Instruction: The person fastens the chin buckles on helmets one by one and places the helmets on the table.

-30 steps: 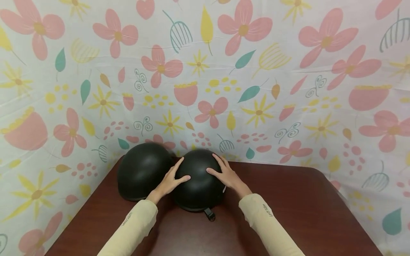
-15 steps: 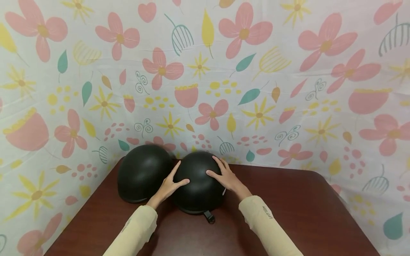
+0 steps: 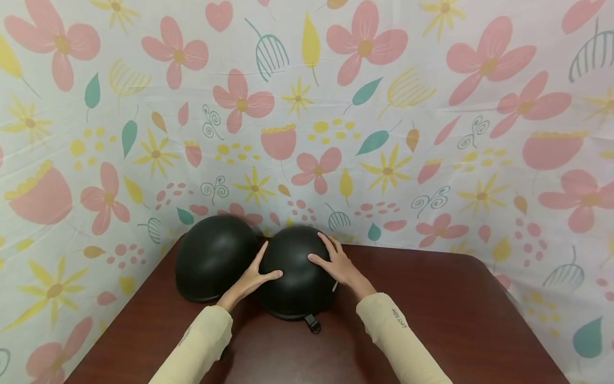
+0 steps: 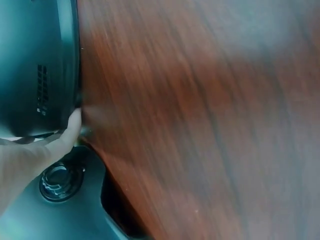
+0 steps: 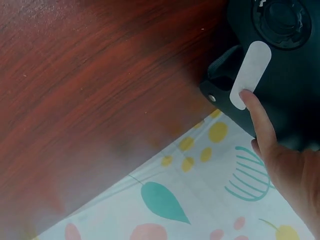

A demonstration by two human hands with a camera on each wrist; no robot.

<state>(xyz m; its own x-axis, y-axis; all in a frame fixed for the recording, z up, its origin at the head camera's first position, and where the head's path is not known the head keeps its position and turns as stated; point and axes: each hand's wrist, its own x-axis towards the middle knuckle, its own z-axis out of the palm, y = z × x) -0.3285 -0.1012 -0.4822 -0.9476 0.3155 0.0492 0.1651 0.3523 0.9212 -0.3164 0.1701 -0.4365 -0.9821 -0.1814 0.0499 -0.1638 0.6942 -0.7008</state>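
Note:
Two black helmets stand dome up, side by side, in the head view. The left hand [image 3: 249, 280] and right hand [image 3: 342, 268] grip the sides of the right-hand helmet [image 3: 295, 280], thumbs on its dome; some fingers are hidden. A strap buckle [image 3: 313, 323] lies at its front rim. The other helmet [image 3: 216, 258] is just left of the left hand. In the left wrist view, a finger of the left hand [image 4: 47, 155] touches a vented shell [image 4: 30, 55], beside a round knob [image 4: 61, 181]. In the right wrist view, the right hand [image 5: 287, 160] touches a white oval strip [image 5: 254, 67].
The brown table [image 3: 431, 309] extends to the right of the helmets and in front of them. Behind and to the left, a patterned cloth [image 3: 393, 202] hangs close to the table's far edge and the helmets.
The left hand has shifted slightly left and down along the held helmet, its thumb now lower on the dome. The right hand and both helmets show almost no movement.

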